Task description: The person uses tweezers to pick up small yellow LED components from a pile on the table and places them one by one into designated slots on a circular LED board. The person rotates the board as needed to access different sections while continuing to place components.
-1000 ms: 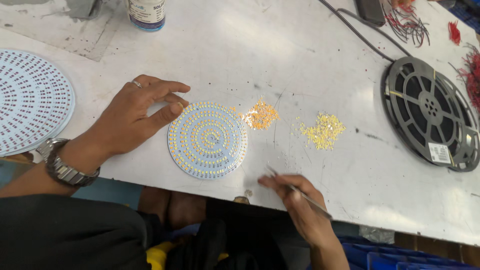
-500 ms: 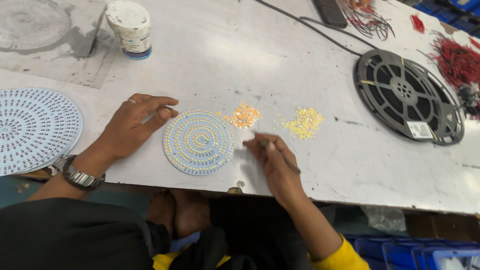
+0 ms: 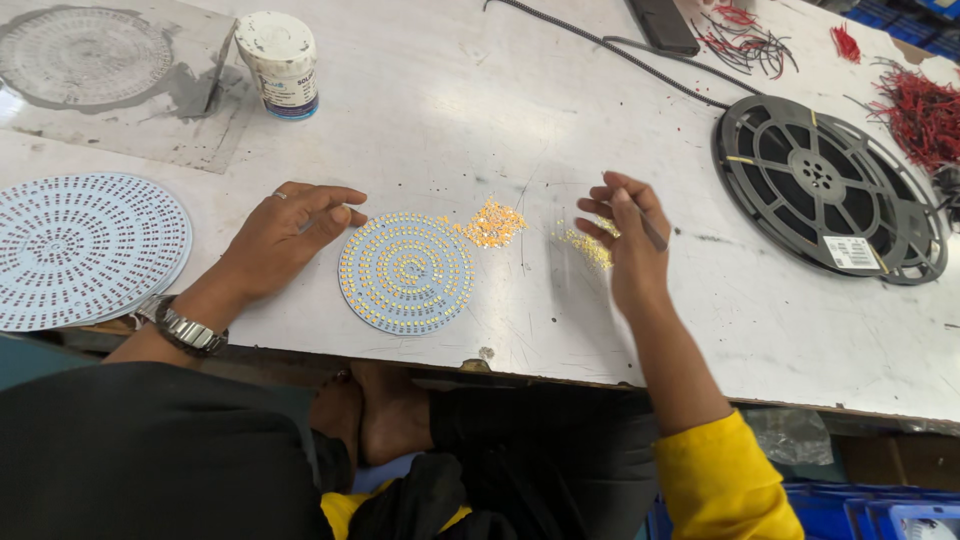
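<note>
Round pale-blue circuit disc (image 3: 405, 272) studded with rings of small yellow chips lies flat on the white desk (image 3: 480, 120), close to its near edge. The left hand (image 3: 285, 235), wearing a metal wristwatch (image 3: 188, 330), rests flat beside the disc with loosely spread fingers; its fingertips touch the disc's left rim and it grips nothing. The right hand (image 3: 625, 240), in a yellow sleeve, hovers over a small heap of loose yellow chips (image 3: 590, 247) just right of the disc, with fingers pinched narrowly around thin metal tweezers (image 3: 652, 232). A second heap of orange-yellow chips (image 3: 492, 222) lies between the disc and that hand, just off the disc's upper right rim. At far left sits a stack of similar round white boards (image 3: 85, 245), partly overhanging the desk edge. A white jar (image 3: 281, 50) stands further back, and a black plastic reel (image 3: 825, 185) lies flat at right, near bundles of red wire (image 3: 920, 105).
</note>
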Tool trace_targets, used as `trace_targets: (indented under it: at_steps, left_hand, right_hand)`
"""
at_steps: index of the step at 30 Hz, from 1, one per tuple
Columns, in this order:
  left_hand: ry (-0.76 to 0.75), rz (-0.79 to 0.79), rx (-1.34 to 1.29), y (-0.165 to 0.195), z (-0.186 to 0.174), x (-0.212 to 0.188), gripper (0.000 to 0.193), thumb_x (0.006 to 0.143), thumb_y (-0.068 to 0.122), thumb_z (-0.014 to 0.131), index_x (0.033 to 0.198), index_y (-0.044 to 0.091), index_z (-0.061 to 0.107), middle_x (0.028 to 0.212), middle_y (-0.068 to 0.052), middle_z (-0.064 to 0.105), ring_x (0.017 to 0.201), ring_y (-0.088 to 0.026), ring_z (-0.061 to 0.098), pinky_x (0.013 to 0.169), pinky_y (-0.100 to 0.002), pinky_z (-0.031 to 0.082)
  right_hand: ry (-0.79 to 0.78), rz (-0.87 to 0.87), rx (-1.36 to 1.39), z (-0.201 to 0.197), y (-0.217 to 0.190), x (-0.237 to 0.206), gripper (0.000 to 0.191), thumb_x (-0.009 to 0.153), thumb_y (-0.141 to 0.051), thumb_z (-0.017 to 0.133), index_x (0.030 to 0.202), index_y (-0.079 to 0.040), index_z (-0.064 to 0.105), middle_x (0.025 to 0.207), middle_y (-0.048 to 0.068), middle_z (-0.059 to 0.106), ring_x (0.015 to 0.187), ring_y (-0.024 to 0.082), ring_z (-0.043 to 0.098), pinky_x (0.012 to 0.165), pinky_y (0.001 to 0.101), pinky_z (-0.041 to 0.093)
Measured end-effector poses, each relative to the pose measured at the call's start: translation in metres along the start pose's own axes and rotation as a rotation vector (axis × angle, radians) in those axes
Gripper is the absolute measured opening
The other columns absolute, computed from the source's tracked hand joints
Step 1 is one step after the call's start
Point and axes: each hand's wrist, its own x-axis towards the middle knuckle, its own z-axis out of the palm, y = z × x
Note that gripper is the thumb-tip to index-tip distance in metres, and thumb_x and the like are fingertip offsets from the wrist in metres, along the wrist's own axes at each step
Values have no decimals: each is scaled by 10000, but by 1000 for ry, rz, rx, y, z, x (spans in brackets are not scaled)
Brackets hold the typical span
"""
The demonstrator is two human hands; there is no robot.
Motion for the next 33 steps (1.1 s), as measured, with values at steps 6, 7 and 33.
trace_targets:
  at_steps: [6,7,33]
  left_hand:
    - [-1,4,-5,-5,2,-3,500,1034,466,493,1252,62,692,1104,-43,782,1160,-235,587,1041,-396,419]
    - [-1,18,0,-7,1,-4,498,1039,463,491,1251,60,693,1110,-42,781,1156,-233,591,1052,-398,412]
    - [-9,-56,22,-13,0,-24,478,1027,468,503,1269,104,698,1108,-9,785,1168,-207,554,1040,-413,411]
  right_hand:
    - [-74,-170,-700,-27,-13,-7,282,1067,-214,468,1129,-38,680,862,62,756,795,160,644,788,343,498]
    - [-95,-178,-755,-29,-12,-11,265,1056,-206,480,1109,-43,683,863,51,753,817,150,652,802,345,499]
    - [-278,-430,-896,-28,-4,-40,215,935,-66,515,1052,-79,695,1007,-13,758,1043,201,558,1016,379,352]
